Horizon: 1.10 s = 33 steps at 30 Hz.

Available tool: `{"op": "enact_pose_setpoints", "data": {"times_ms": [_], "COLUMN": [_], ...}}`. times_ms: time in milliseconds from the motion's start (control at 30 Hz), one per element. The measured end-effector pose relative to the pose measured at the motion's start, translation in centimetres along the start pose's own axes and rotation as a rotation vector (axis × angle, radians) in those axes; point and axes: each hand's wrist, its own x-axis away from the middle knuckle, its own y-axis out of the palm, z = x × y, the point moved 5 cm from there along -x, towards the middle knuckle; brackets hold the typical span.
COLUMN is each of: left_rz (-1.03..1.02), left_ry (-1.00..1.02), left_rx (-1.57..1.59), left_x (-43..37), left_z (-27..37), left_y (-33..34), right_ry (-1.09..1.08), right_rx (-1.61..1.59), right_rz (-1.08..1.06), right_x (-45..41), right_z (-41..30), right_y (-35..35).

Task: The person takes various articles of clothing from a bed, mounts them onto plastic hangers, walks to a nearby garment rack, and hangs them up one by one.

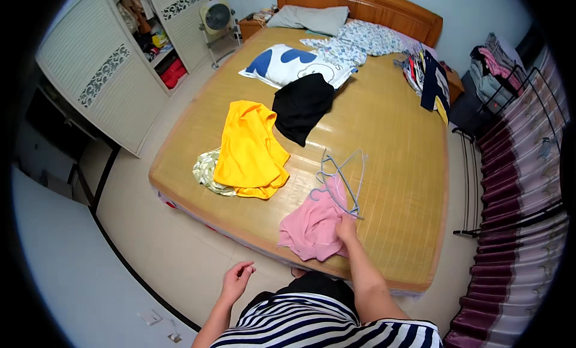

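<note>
My right hand (347, 228) is on the right edge of a crumpled pink garment (310, 226) near the foot of the bed; its fingers are partly hidden, and whether they grip the cloth or a hanger cannot be told. Clothes hangers (339, 186), blue-grey and pale, lie tangled over the garment's upper end, just beyond that hand. My left hand (237, 278) is over the floor beside the bed's foot, fingers loosely curled, holding nothing. To the left on the mat lies a yellow sleeveless top (252, 154), partly over a green-and-white patterned cloth (209, 172). A black garment (302, 105) touches a white-and-blue pillow (288, 64).
The bed mat (387, 136) spans the middle. More clothes (432, 80) lie at its right edge, a grey pillow (310, 19) by the headboard. A fan (218, 17) and wardrobe (103, 73) stand left; a metal rack (468, 181) and curtain (499, 213) are right.
</note>
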Motion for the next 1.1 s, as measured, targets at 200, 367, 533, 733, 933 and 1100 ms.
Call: {"op": "enact_pose_setpoints", "data": {"times_ms": [200, 367, 533, 733, 933, 1100], "left_rz": [-0.054, -0.056, -0.075, -0.152, -0.185, -0.260], "left_ry": [0.017, -0.068, -0.101, -0.093, -0.040, -0.037], "left_rx": [-0.032, -0.066, -0.091, -0.236, -0.227, -0.218], "left_x": [-5.2, -6.6, -8.3, -10.9, -12.7, -13.7], "left_z": [4.6, 4.1, 4.7, 7.0, 7.6, 6.7], "left_y": [1.1, 0.9, 1.3, 2.4, 3.2, 4.2], "right_ry": [0.248, 0.369, 0.361, 0.349, 0.315, 0.279], "right_rx": [0.121, 0.255, 0.324, 0.316, 0.185, 0.096], "right_rz": [0.028, -0.049, -0.055, -0.103, -0.197, -0.265], "right_x": [-4.5, -5.7, -5.8, -5.5, -4.0, -2.4], "right_z": [3.3, 5.6, 7.1, 6.6, 7.1, 6.3], "right_y": [-0.5, 0.3, 1.6, 1.8, 1.8, 1.2]}}
